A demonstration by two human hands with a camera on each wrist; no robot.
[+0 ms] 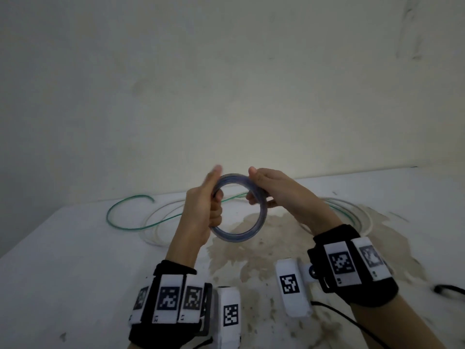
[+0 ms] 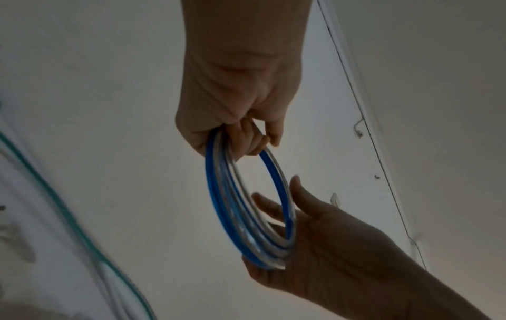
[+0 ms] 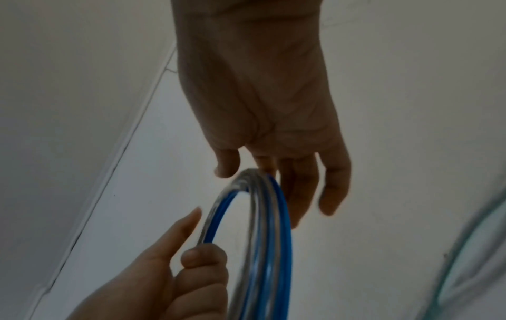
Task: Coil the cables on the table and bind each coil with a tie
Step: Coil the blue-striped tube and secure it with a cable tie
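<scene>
A coil of blue and clear cable [image 1: 234, 238] hangs in the air above the table between both hands. My left hand [image 1: 214, 200] grips its left side with curled fingers, thumb stretched upward. My right hand [image 1: 261, 190] holds the upper right of the ring between thumb and fingers. In the left wrist view the coil [image 2: 215, 194] hangs from my left hand [image 2: 235, 97] and runs into the palm of my right hand [image 2: 328, 238]. In the right wrist view my right hand [image 3: 260, 108] pinches the top of the coil [image 3: 286, 227], while my left hand [image 3: 191, 277] clasps it lower down. No tie is in view.
Loose on the white table [image 1: 75, 260] behind the hands lie a green cable [image 1: 110, 215] and a clear cable [image 1: 156, 222], tangled together. A brownish stain [image 1: 251, 248] marks the middle. A black cord [image 1: 448, 289] lies at the right edge. A wall rises right behind the table.
</scene>
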